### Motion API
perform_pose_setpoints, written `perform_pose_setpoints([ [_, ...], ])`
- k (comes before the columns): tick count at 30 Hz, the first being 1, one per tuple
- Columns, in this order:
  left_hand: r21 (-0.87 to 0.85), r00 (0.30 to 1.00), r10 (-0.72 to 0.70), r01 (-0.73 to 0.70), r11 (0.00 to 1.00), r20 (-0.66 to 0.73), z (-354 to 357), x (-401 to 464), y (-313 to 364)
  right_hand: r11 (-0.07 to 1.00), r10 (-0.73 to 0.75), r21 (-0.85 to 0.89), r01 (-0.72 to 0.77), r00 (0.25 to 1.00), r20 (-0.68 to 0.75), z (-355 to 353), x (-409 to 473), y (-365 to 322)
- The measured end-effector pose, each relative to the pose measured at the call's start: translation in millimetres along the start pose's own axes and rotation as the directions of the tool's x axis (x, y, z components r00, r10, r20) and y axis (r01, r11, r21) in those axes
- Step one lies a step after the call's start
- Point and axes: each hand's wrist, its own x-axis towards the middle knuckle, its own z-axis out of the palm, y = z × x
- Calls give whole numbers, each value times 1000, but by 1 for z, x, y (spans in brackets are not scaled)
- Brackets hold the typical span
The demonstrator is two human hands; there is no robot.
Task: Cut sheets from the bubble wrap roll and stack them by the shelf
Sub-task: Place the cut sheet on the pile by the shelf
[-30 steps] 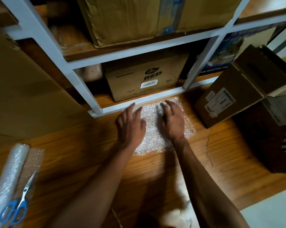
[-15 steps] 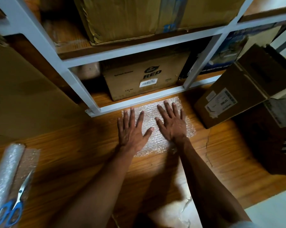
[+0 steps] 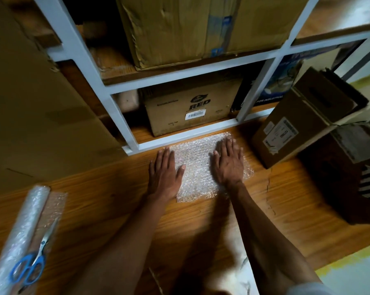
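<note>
My left hand (image 3: 164, 175) and right hand (image 3: 228, 165), fingers straight, press the bubble wrap sheets (image 3: 197, 167) flat on the floor (image 3: 116, 201) beside the shelf (image 3: 179, 139).

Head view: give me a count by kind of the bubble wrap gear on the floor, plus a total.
Bubble wrap roll: 1
Scissors: 1
Stack of cut bubble wrap sheets: 1, sheets inside cannot be counted
Total: 3

shelf frame (image 3: 186, 139) ahead, tilted box (image 3: 303, 122) rightward

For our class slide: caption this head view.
Both hands, left hand and right hand, press a bubble wrap sheet flat beside the shelf.
</note>
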Motion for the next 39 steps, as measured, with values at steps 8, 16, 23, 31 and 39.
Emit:
perform_pose_setpoints([
  [8,-42,993,47,-52,998,-105,-16,-50,-13,976,-166,132,172,984,-59,3,-64,-56],
  [16,-130,984,12,-35,991,-175,-28,-113,-78,877,-395,209,433,897,-200,22,-139,-128],
  [23,-147,974,-8,-26,989,-227,-44,-182,-175,888,-425,186,422,905,-24,55,-209,-221],
  [31,-135,924,-141,99,986,-356,-73,-263,-300,922,-347,253,293,915,206,84,-283,-345],
  [39,-33,925,-255,257,966,-281,-79,-308,-359,945,-264,269,186,920,289,110,-321,-429],
])
